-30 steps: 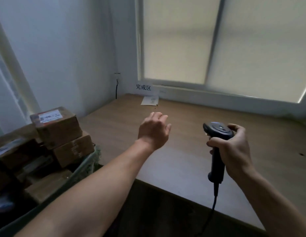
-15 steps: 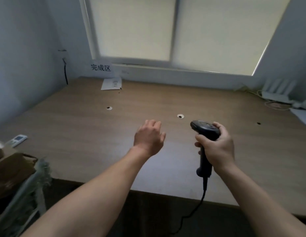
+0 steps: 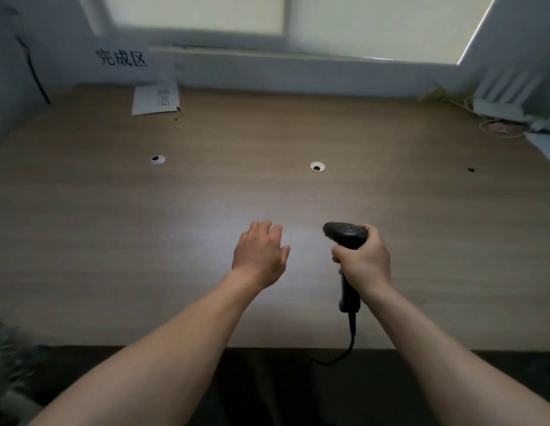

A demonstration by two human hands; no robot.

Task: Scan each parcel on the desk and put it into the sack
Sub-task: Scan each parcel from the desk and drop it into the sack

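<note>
A broad wooden table fills the view beneath a window with drawn pale blinds. Low over its near middle, the left hand hovers palm down with fingers relaxed, holding nothing. Just beside it the right hand grips a black scanner by its handle, and the cable trails over the near edge. The sack shows only as a blurred green-grey edge at lower left. A white router sits far right, a printed sign and a paper slip far left, and two white-ringed holes lie between.
</note>
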